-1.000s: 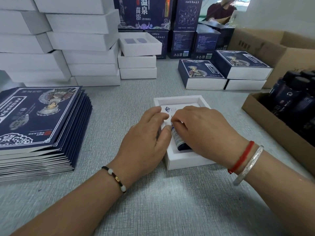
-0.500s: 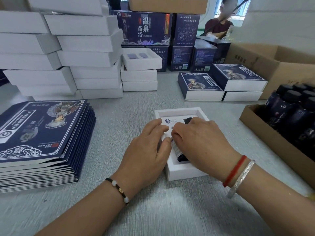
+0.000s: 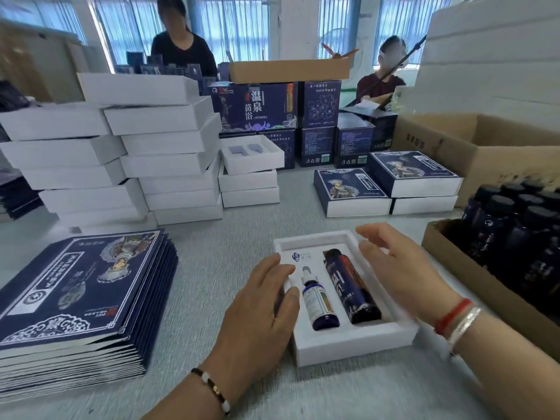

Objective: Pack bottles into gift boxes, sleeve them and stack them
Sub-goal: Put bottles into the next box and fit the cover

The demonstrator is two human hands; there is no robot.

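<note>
An open white gift box (image 3: 357, 344) lies on the table in front of me. In its foam slots lie a small blue dropper bottle (image 3: 318, 301) and a larger dark bottle (image 3: 348, 286), side by side. My left hand (image 3: 257, 307) rests flat on the box's left edge with its fingers straight. Over the box's right side hovers my right hand (image 3: 400, 268), fingers spread and relaxed, holding nothing. A pile of flat navy sleeves (image 3: 75, 292) sits at the left.
Stacks of white boxes (image 3: 145, 156) stand at the back left. Sleeved navy boxes (image 3: 415, 177) sit at the back right. A cardboard tray of dark bottles (image 3: 515, 231) is at the right edge. Two people work behind the cartons (image 3: 263, 107).
My right hand has lifted off the bottles and moved right, uncovering both. The camera has tilted up, showing the room and people behind.
</note>
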